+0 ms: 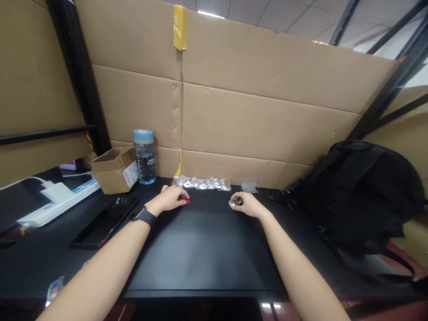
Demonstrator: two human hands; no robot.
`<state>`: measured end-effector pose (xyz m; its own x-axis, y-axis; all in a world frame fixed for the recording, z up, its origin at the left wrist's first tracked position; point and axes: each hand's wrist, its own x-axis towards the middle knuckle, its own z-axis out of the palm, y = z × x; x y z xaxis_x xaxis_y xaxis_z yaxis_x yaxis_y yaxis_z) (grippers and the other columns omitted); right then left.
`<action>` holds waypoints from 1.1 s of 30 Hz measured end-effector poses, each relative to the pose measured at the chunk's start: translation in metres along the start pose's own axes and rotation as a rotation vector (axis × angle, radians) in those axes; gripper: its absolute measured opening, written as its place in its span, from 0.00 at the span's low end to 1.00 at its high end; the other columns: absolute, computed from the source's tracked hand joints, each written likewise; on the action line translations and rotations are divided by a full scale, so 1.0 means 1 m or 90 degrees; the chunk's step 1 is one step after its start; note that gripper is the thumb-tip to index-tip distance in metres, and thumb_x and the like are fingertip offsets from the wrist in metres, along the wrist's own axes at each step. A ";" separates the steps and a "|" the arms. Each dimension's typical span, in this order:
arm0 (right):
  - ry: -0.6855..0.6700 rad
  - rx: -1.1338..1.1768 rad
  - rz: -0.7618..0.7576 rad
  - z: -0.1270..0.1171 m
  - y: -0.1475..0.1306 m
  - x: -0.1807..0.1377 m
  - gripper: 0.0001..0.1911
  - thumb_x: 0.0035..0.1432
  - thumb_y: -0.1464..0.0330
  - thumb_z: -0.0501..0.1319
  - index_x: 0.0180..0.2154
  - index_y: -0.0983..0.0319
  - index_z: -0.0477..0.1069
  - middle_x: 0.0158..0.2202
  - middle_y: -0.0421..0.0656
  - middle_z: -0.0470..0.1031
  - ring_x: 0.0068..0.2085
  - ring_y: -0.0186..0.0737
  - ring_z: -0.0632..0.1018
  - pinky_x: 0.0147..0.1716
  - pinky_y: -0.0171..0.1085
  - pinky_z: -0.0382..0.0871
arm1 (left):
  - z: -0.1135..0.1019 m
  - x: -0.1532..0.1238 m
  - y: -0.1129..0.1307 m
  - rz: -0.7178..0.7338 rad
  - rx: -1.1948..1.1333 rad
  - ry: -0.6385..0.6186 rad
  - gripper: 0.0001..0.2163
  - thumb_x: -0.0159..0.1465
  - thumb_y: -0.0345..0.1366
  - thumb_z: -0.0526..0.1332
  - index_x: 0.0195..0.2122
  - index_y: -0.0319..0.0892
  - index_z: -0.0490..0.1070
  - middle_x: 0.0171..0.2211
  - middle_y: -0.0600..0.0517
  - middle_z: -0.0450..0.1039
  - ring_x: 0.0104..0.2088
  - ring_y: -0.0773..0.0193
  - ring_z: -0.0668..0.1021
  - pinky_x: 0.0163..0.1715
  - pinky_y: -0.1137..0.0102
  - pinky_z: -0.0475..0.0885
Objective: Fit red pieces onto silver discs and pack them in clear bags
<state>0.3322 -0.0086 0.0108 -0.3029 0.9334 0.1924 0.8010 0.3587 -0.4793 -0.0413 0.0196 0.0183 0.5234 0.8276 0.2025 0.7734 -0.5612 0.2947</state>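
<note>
My left hand (171, 198), with a dark watch on its wrist, rests low over the black table (200, 249) with its fingers curled. A small red cord-like piece (186, 201) shows at its fingertips; the rest of it is hidden. To the right, my right hand (248, 204) is closed on a small round silvery metal piece (233, 203), pinched between thumb and fingers just at the tabletop. Behind both hands lies a row of several small clear plastic packets (203, 183) with shiny and red contents. A single translucent bag (249, 185) sits right of that row.
At left stand a water bottle (145, 160) with a blue lid and an open cardboard box (115, 171). Nearer are a dark tablet (105, 223) and a white power strip (63, 204). A black backpack (357, 196) fills the right side. Cardboard panels (250, 116) wall the back.
</note>
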 end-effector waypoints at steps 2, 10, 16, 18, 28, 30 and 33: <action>0.017 -0.010 0.003 0.002 -0.001 0.002 0.17 0.49 0.66 0.71 0.44 0.60 0.78 0.39 0.43 0.80 0.36 0.40 0.77 0.40 0.38 0.71 | 0.002 0.001 0.001 0.006 0.002 0.003 0.07 0.64 0.40 0.63 0.40 0.53 0.81 0.44 0.52 0.83 0.49 0.52 0.79 0.50 0.60 0.61; 0.054 0.062 -0.018 -0.003 0.001 0.005 0.21 0.49 0.62 0.72 0.45 0.59 0.77 0.41 0.43 0.81 0.37 0.39 0.78 0.41 0.38 0.72 | 0.000 0.002 0.018 0.018 -0.002 0.021 0.03 0.63 0.37 0.67 0.34 0.50 0.82 0.40 0.54 0.83 0.45 0.56 0.79 0.46 0.63 0.55; 0.060 0.069 -0.061 -0.002 -0.015 0.001 0.21 0.50 0.62 0.72 0.47 0.58 0.77 0.41 0.43 0.81 0.40 0.41 0.79 0.43 0.39 0.72 | 0.002 0.002 0.027 0.040 0.012 0.013 0.04 0.62 0.34 0.66 0.33 0.49 0.82 0.39 0.54 0.83 0.43 0.57 0.79 0.42 0.64 0.53; 0.055 0.072 -0.066 0.000 -0.020 0.001 0.21 0.50 0.62 0.72 0.47 0.58 0.77 0.41 0.43 0.81 0.40 0.41 0.79 0.43 0.39 0.72 | 0.005 0.002 0.026 0.054 0.021 0.026 0.05 0.64 0.34 0.65 0.33 0.48 0.81 0.39 0.54 0.83 0.43 0.58 0.79 0.42 0.64 0.53; 0.063 0.114 -0.094 0.003 -0.030 -0.001 0.21 0.51 0.62 0.72 0.47 0.58 0.76 0.41 0.42 0.80 0.39 0.39 0.78 0.43 0.38 0.72 | 0.001 0.005 0.014 0.075 -0.037 0.119 0.08 0.72 0.38 0.55 0.37 0.45 0.72 0.39 0.52 0.79 0.42 0.58 0.77 0.44 0.66 0.61; 0.060 0.121 -0.095 0.004 -0.030 -0.001 0.22 0.51 0.62 0.73 0.48 0.58 0.76 0.41 0.42 0.80 0.39 0.39 0.78 0.43 0.38 0.72 | 0.001 0.005 0.016 0.086 -0.055 0.122 0.09 0.72 0.39 0.53 0.39 0.44 0.70 0.40 0.51 0.78 0.42 0.58 0.77 0.43 0.66 0.63; 0.054 0.128 -0.092 0.005 -0.031 -0.001 0.22 0.51 0.62 0.73 0.48 0.58 0.76 0.41 0.42 0.80 0.39 0.39 0.78 0.43 0.39 0.72 | 0.003 0.006 0.019 0.097 -0.075 0.123 0.10 0.73 0.41 0.51 0.40 0.44 0.68 0.39 0.50 0.77 0.40 0.58 0.77 0.43 0.66 0.65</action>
<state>0.3056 -0.0210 0.0213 -0.3552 0.8716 0.3378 0.6316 0.4901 -0.6007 -0.0221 0.0143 0.0220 0.5446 0.7238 0.4236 0.6375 -0.6855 0.3516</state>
